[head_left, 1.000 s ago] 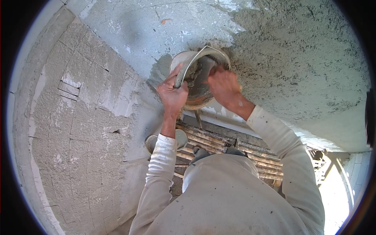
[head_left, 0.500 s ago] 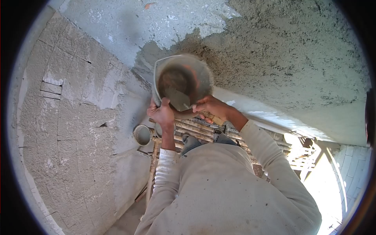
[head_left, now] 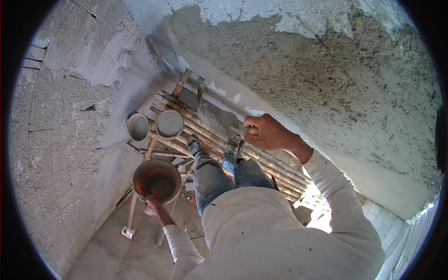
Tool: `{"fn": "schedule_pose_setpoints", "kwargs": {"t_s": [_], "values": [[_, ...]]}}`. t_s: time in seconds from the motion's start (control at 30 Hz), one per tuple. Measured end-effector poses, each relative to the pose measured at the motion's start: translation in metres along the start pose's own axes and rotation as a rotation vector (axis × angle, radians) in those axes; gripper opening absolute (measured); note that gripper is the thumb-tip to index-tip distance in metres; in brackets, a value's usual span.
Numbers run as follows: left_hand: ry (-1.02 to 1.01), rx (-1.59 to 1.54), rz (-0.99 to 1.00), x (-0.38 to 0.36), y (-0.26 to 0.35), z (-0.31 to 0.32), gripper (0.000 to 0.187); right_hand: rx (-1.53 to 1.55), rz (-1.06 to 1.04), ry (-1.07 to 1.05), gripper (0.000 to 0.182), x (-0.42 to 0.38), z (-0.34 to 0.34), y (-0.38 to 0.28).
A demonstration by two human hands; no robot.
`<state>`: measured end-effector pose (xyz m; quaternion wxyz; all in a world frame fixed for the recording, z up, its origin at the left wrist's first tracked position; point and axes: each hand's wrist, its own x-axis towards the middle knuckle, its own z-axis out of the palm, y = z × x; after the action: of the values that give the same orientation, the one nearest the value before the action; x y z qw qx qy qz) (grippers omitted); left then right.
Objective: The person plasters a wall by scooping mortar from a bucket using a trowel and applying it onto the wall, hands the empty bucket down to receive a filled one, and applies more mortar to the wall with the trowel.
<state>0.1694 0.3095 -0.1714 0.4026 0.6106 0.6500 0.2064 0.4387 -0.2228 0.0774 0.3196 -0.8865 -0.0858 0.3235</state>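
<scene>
At the lower left, my left hand (head_left: 154, 206) grips the rim of a mortar bucket (head_left: 157, 163). Its mouth faces me, showing a dark, reddish inside with little in it that I can make out. My right hand (head_left: 269, 133) is closed round the wooden handle of a trowel (head_left: 219, 121), whose grey blade points left above the pole platform. Two containers of grey mortar stand at the platform's left end: a larger bucket (head_left: 169, 124) and a smaller bucket (head_left: 138, 127) beside it.
My feet stand on a platform of wooden poles (head_left: 275, 170). A wall with wet and rough mortar (head_left: 298, 70) rises on the right, and a scored, plastered wall (head_left: 70, 140) on the left. The concrete floor (head_left: 112, 254) lies well below, with a wooden prop on it.
The bucket has moved from in front of the wall down to the lower left with my left hand. My right hand and the trowel have come away from it, rightward. The view has tilted down.
</scene>
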Motion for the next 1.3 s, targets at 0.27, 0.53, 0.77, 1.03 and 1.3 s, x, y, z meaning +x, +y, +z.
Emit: {"fn": "schedule_pose_setpoints", "kwargs": {"t_s": [0.27, 0.53, 0.77, 1.03, 1.3], "values": [[0.170, 0.089, -0.147, -0.020, -0.086, -0.091, 0.035, 0.522, 0.310, -0.043, 0.025, 0.098, -0.067, 0.036], [0.025, 0.413, -0.471, 0.021, -0.293, -0.089, 0.043, 0.361, 0.228, 0.206, 0.025, 0.090, -0.009, 0.014], [0.149, -0.066, -0.766, -0.034, -0.260, -0.029, 0.038, -0.003, 0.368, -0.299, 0.020, 0.123, 0.179, 0.131], [0.240, -0.466, -0.938, -0.068, -0.341, -0.013, 0.034, -0.345, 0.272, -0.430, 0.021, 0.188, 0.180, 0.155], [0.263, -0.478, -1.027, -0.122, -0.395, -0.018, 0.034, -0.440, 0.437, -0.251, 0.055, 0.247, 0.176, 0.129]]}}
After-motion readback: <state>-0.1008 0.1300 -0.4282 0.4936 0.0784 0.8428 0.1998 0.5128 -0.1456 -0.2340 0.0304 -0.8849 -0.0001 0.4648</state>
